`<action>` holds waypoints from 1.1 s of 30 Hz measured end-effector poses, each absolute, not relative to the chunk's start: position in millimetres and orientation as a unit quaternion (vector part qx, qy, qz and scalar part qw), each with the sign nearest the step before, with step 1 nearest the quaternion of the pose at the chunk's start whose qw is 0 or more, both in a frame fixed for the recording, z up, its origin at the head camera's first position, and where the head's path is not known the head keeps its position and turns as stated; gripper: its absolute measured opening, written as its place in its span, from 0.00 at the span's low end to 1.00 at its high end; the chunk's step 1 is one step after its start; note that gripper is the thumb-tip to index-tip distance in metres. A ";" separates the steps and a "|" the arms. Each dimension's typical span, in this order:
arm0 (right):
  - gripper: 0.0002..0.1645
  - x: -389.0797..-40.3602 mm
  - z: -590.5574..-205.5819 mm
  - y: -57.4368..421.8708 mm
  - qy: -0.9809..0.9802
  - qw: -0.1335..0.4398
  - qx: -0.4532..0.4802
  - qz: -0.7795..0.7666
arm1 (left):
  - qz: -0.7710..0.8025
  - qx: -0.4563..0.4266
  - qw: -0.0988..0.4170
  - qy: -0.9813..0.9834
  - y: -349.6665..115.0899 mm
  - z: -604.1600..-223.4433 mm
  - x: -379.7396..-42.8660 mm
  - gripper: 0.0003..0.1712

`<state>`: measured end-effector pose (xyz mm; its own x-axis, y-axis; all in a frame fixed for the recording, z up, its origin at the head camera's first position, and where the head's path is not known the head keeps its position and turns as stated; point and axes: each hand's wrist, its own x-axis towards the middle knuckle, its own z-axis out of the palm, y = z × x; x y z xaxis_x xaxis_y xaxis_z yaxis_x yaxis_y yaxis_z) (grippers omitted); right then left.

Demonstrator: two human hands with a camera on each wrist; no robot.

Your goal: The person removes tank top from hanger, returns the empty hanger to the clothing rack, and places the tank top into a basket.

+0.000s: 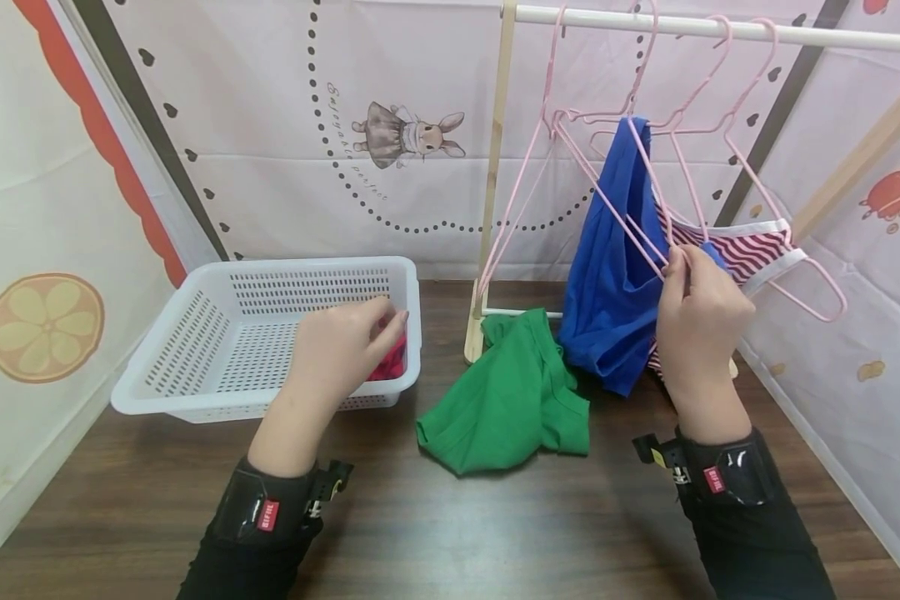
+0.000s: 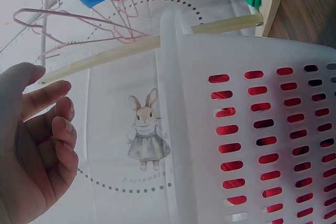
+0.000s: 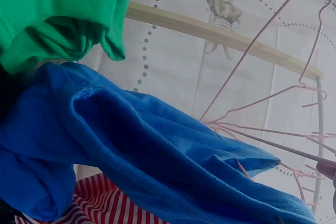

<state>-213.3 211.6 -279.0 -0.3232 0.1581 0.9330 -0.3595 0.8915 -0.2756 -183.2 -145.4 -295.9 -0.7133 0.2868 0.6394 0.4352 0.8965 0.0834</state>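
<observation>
My left hand is above the right end of a white basket, its fingers loosely bent and holding nothing. Red cloth lies below it in the basket, partly hidden by the hand. At the rack, my right hand pinches the lower part of a pink clothes hanger. On that hanger hangs a blue garment, its wide ribbed opening facing the right wrist view. Behind it, a red-and-white striped garment is on another hanger, partly covered. A green garment lies crumpled on the table between my hands.
A white rail on wooden posts carries several pink hangers, one bare hanger at its left end. Printed fabric walls enclose the back and both sides. The tabletop is dark wood.
</observation>
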 end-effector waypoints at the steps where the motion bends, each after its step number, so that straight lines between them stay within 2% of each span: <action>1: 0.21 -213.3 -279.6 211.4 -0.784 0.575 0.063 0.225 | -0.114 -0.196 0.323 -0.919 -145.6 -296.1 -183.1 0.15; 6: 0.18 -214.2 -281.8 210.3 -0.788 0.570 0.063 0.225 | -0.109 -0.191 0.320 -0.922 -146.0 -297.9 -183.4 0.15; 16: 0.18 -216.4 -286.8 211.4 -0.795 0.564 0.062 0.215 | -0.113 -0.190 0.321 -0.921 -145.1 -298.1 -182.0 0.15; 33: 0.24 -211.4 -284.2 212.7 -0.795 0.569 0.084 0.190 | -0.110 -0.190 0.315 -0.924 -144.3 -294.8 -179.5 0.15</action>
<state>-211.4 212.7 -284.2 -0.3374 0.0824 0.9378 -0.3512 0.9132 -0.2066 -179.5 -144.3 -294.8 -0.7298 0.2821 0.6227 0.4201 0.9037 0.0829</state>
